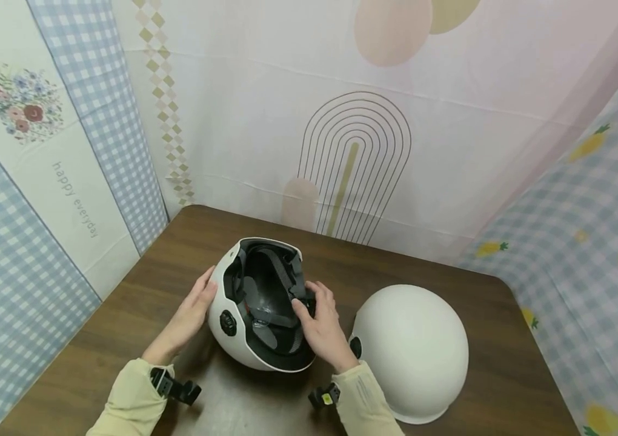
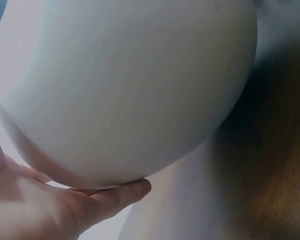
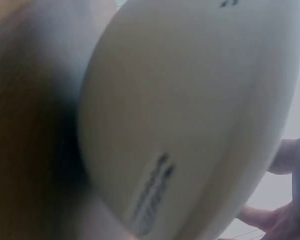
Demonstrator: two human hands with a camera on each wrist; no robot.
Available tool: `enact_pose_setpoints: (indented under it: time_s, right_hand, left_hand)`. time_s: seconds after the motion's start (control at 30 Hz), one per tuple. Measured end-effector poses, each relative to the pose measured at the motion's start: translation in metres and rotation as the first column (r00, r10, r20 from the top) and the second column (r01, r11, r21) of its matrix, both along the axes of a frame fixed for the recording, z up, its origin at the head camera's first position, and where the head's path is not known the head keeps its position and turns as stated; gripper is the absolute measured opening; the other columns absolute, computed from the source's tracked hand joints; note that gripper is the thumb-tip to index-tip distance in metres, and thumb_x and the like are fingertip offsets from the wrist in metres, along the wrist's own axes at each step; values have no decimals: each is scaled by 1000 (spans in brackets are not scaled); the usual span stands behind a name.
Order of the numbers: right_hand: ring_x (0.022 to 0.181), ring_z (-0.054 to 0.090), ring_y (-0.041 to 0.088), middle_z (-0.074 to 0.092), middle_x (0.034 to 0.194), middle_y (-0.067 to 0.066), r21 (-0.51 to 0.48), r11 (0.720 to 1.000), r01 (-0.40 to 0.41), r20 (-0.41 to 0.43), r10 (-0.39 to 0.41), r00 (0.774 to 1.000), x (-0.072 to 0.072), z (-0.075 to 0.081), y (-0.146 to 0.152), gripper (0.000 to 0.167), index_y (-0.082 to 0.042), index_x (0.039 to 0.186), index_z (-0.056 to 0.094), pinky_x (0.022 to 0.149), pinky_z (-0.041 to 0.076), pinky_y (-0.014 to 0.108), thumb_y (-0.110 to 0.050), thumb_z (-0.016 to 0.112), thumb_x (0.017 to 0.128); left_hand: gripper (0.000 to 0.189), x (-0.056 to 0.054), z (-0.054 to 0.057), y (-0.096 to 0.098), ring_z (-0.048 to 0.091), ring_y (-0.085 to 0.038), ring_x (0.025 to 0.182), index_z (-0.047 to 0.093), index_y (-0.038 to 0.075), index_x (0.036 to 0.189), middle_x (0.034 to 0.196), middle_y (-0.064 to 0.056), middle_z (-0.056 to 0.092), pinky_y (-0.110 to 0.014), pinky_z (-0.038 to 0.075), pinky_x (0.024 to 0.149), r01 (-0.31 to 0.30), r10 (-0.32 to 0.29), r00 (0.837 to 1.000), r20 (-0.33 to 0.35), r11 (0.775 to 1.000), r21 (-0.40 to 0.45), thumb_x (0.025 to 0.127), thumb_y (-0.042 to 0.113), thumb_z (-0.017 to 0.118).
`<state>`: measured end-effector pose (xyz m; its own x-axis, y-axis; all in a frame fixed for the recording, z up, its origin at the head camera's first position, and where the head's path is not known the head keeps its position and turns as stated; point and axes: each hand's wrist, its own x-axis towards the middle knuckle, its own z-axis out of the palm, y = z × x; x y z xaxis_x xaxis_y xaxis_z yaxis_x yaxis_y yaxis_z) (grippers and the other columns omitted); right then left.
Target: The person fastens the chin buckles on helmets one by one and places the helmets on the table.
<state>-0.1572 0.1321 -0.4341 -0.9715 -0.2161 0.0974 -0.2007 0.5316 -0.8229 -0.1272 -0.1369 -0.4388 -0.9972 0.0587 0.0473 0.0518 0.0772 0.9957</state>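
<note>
Fingers of the right hand (image 1: 322, 324) pinched a strap buckle (image 1: 305, 301) inside the upturned helmet (image 1: 262, 303) mid-desk; the flat left hand (image 1: 196, 309) steadied its shell. Tugging could have rocked it into the second helmet (image 1: 412, 351) near the desk's front right corner.

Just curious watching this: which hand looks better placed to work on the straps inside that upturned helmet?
Probably the right hand: its fingers already pinch the strap buckle inside the upturned helmet. The left hand lies flat against the shell outside, steadying it.

Bare bench (image 1: 178, 242) left of and behind upturned helmet (image 1: 243, 345), room to pass. Right side blocked: second helmet (image 1: 412, 351) just beside it, narrow gap. Cloth walls (image 1: 265, 121) close bench on three sides.
</note>
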Motion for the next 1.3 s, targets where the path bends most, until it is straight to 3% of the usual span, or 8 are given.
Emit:
enact_pose_setpoints:
  time_s: [0.13,0.27,0.4,0.53,0.7,1.0,1.3]
  right_hand:
    - [140,23,39,24,154,15,-19,1000,-10,-48,9,999,10,12,-5,58,-10,145,41,106,15,66,-47,47,101]
    - [142,21,31,23,155,7,-70,995,-69,-143,59,988,24,29,-15,55,-15,146,39,107,14,65,-47,43,102]
    - [144,15,23,17,158,-3,-73,983,-170,-240,148,959,41,45,-27,53,-23,149,33,109,14,61,-42,46,102]
    - [145,9,22,9,159,-7,-1,967,-257,-294,245,924,57,54,-40,65,-28,153,24,109,13,59,-46,54,98]
    - [145,7,25,3,160,-4,72,950,-304,-302,311,901,67,51,-53,76,-25,154,21,107,13,62,-52,59,93]
    - [145,13,26,13,159,11,167,942,-291,-402,334,852,70,38,-64,65,-16,148,33,106,14,62,-37,63,94]
    - [143,23,23,34,152,3,182,950,-253,-458,310,833,69,36,-69,73,-15,145,36,106,18,61,-38,73,87]
  left_hand:
    - [62,2,2,2,16,-35,142,9,8,156,159,-18,11,-55,22,108,2,-2,1000,22,1000,-1,107,38,31]
    - [62,3,1,3,17,-34,142,11,8,156,159,-18,12,-55,23,108,-9,9,1000,17,1000,-1,107,39,32]
    - [62,5,3,2,15,-32,143,12,9,156,160,-16,13,-56,19,110,-13,13,1000,11,1000,5,106,38,34]
    - [62,7,7,3,15,-30,143,14,8,156,159,-16,16,-54,16,112,-23,23,1000,2,1000,-19,106,37,36]
    - [62,9,9,4,18,-30,142,14,5,155,158,-18,19,-52,16,112,-22,21,1000,-18,998,-56,106,35,38]
    - [63,11,8,5,20,-32,142,15,6,155,157,-19,20,-52,19,111,-28,26,999,-20,995,-97,105,35,40]
    - [63,12,9,5,21,-33,141,16,5,154,156,-20,22,-53,20,111,-39,37,999,-21,993,-111,105,36,40]
